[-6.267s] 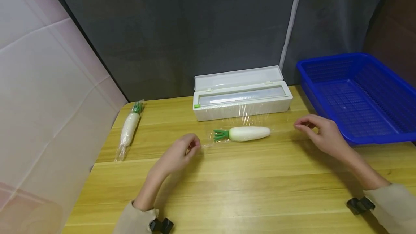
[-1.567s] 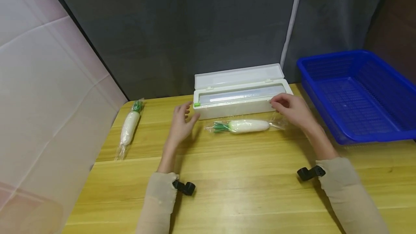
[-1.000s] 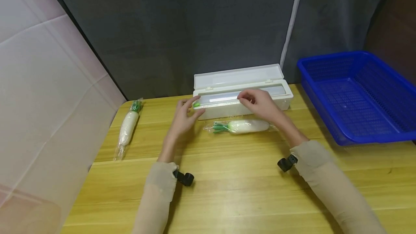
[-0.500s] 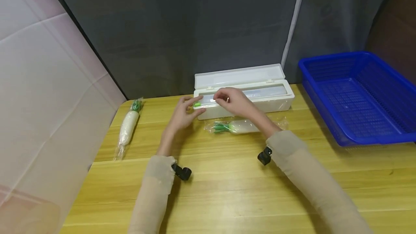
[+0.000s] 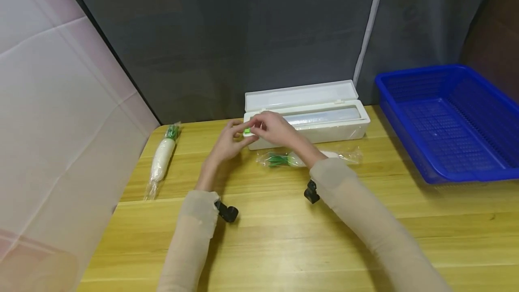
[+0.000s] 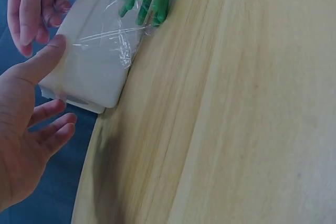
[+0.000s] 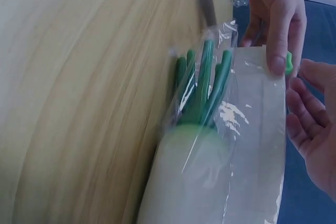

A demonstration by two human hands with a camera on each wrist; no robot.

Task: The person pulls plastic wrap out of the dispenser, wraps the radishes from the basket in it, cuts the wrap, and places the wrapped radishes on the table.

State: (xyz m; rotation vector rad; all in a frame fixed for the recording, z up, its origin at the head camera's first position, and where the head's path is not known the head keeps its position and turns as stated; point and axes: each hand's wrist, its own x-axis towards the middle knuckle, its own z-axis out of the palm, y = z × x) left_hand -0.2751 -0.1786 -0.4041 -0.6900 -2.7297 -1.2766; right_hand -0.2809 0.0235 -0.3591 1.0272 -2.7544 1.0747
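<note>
A long white cling film box stands at the table's back, lid tipped up, roll visible inside. At its left end my left hand holds the corner, thumb on the front face. My right hand reaches across, loosely curved fingers meeting the left fingertips beside the green slider. Contact between right fingers and slider is unclear. In front of the box lies a white radish with green leaves, loosely covered in clear film. The right forearm partly hides it in the head view.
Another film-wrapped white radish lies at the table's left edge. A blue plastic basket stands at the right. Dark cloth hangs behind the wooden table.
Film has been drawn in around the radish, which lies nearer the box. My right hand has travelled left along the box's edge to the green slider. The left hand has moved onto the box's left end.
</note>
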